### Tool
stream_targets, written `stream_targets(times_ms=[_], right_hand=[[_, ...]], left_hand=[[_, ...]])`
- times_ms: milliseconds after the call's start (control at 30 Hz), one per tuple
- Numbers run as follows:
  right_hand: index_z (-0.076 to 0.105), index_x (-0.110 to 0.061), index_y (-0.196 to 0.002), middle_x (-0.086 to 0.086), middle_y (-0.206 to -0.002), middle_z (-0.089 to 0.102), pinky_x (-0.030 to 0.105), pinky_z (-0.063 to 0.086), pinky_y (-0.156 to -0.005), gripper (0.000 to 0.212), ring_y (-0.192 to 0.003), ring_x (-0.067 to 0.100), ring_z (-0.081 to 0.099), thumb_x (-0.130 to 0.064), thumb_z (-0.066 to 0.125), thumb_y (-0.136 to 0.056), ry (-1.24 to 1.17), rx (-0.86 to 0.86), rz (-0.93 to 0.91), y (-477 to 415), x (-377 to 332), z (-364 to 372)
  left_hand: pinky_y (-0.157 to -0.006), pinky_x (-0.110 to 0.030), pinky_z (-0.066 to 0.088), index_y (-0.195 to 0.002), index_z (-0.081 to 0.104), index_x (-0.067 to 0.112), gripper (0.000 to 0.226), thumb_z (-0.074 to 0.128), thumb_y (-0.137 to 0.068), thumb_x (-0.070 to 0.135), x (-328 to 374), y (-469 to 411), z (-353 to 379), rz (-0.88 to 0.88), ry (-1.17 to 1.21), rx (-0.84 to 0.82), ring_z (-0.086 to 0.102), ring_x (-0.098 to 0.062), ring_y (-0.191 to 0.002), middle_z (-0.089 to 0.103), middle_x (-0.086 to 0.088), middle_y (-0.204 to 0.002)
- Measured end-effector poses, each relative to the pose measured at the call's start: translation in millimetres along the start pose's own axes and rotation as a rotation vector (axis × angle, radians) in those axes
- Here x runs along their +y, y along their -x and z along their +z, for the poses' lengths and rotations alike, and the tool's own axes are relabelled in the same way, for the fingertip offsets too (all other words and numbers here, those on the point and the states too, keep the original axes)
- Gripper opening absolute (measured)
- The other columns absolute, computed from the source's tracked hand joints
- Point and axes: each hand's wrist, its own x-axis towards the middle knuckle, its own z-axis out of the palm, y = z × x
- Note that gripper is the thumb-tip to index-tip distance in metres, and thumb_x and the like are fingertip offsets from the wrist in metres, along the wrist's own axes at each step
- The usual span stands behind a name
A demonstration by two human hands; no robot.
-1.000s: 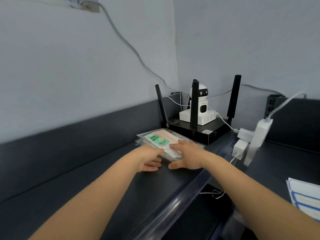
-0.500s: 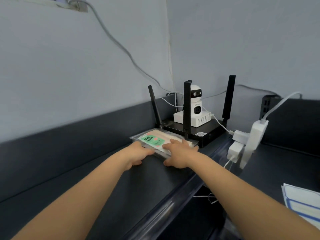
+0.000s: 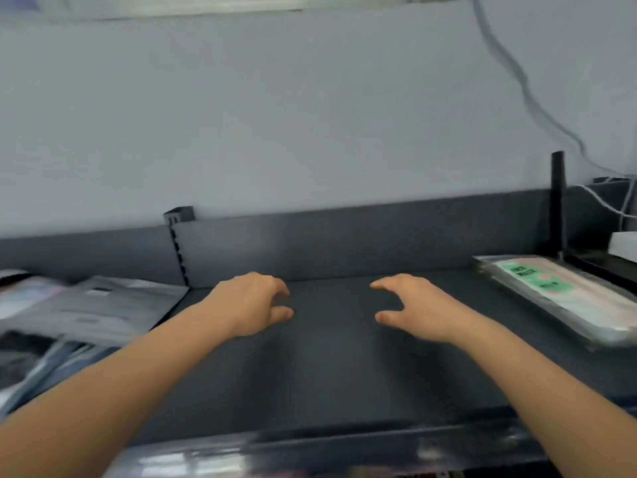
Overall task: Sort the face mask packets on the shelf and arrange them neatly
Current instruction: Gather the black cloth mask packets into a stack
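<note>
My left hand (image 3: 248, 305) and right hand (image 3: 417, 307) hung over the shelf (image 3: 327, 381), fingers (image 3: 383, 286) loosely curled, holding nothing; mask packets (image 3: 558, 298) lay by its right edge.

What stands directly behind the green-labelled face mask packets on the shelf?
A black antenna rises behind the face mask packets, beside a white object cut off by the frame. The antenna's foot cannot be made out.

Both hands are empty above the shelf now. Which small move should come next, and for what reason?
Probably the left hand should reach to the loose grey packets at the left and take one. Both it and the right hand hold nothing, the green-labelled stack lies tidy at the right, and the grey ones lie askew.
</note>
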Motion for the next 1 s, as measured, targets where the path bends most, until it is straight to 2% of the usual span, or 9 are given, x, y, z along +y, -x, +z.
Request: stream_targets(times_ms=[167,300,467,600,700,833,933,1000], right_hand=[[0.036,-0.032,-0.140,-0.005,-0.145,0.037,0.028,0.034,-0.105,0.054,-0.129,0.014,0.039,-0.036,0.058,-0.090,-0.014,-0.049,-0.147,-10.6,-51.9,18.7],[0.037,-0.033,-0.140,-0.006,-0.146,0.036,0.026,0.033,-0.105,0.055,-0.129,0.012,0.039,-0.036,0.059,-0.089,-0.026,-0.092,-0.239,-16.5,-98.5,42.3],[0.036,-0.032,-0.140,-0.006,-0.147,0.035,0.028,0.031,-0.109,0.055,-0.133,0.013,0.035,-0.037,0.058,-0.090,-0.003,-0.122,-0.321,-23.6,-155.2,69.3],[0.033,-0.031,-0.142,-0.004,-0.147,0.034,0.030,0.032,-0.108,0.057,-0.132,0.015,0.036,-0.038,0.056,-0.091,-0.003,-0.148,-0.351,-25.9,-208.7,86.5],[0.029,-0.030,-0.144,-0.003,-0.150,0.031,0.032,0.031,-0.109,0.063,-0.134,0.016,0.033,-0.042,0.056,-0.090,-0.011,-0.156,-0.383,-26.2,-249.2,102.6],[0.016,-0.029,-0.148,-0.005,-0.155,0.019,0.036,0.026,-0.113,0.075,-0.139,0.017,0.023,-0.046,0.058,-0.088,-0.026,-0.102,-0.390,-30.5,-299.3,123.8],[0.008,-0.025,-0.150,-0.001,-0.158,0.008,0.040,0.025,-0.113,0.078,-0.142,0.023,0.015,-0.036,0.057,-0.090,0.057,-0.026,-0.363,-46.1,-331.2,137.0],[0.012,-0.021,-0.149,0.006,-0.156,0.016,0.041,0.034,-0.107,0.071,-0.138,0.029,0.026,-0.025,0.053,-0.092,0.118,-0.032,-0.270,-62.7,-339.4,147.9]], left_hand=[[-0.094,-0.038,0.045,-0.129,0.051,0.026,0.045,0.050,-0.091,0.050,-90.5,73.8,-1.6,-0.216,-0.106,0.098,0.051,-0.021,-0.119,0.055,0.001,-0.130],[-0.099,-0.035,0.042,-0.129,0.052,0.028,0.048,0.052,-0.088,0.054,-150.7,125.3,-4.8,-0.368,-0.140,0.137,0.048,-0.019,-0.123,0.050,0.004,-0.136],[-0.097,-0.039,0.043,-0.136,0.044,0.033,0.062,0.046,-0.084,0.066,-207.6,173.2,0.7,-0.487,-0.179,0.012,0.047,-0.020,-0.123,0.046,0.005,-0.140],[-0.100,-0.038,0.041,-0.141,0.035,0.033,0.077,0.035,-0.078,0.076,-244.8,205.9,1.6,-0.482,-0.116,-0.036,0.040,-0.020,-0.128,0.039,0.004,-0.145],[-0.104,-0.041,0.039,-0.144,0.028,0.036,0.100,0.017,-0.058,0.087,-273.0,229.2,1.8,-0.448,-0.096,-0.037,0.032,-0.020,-0.135,0.029,0.008,-0.151],[-0.109,-0.043,0.033,-0.146,0.018,0.040,0.078,0.049,-0.081,0.068,-310.0,249.0,16.7,-0.357,-0.070,0.004,0.025,-0.018,-0.139,0.019,0.012,-0.155],[-0.112,-0.043,0.028,-0.147,0.017,0.039,0.070,0.051,-0.088,0.055,-324.7,248.3,35.7,-0.302,-0.046,0.093,0.019,-0.017,-0.141,0.018,0.012,-0.154],[-0.112,-0.042,0.028,-0.147,0.020,0.037,0.065,0.049,-0.091,0.050,-326.6,244.6,47.8,-0.277,-0.018,0.194,0.019,-0.017,-0.140,0.022,0.010,-0.153]])
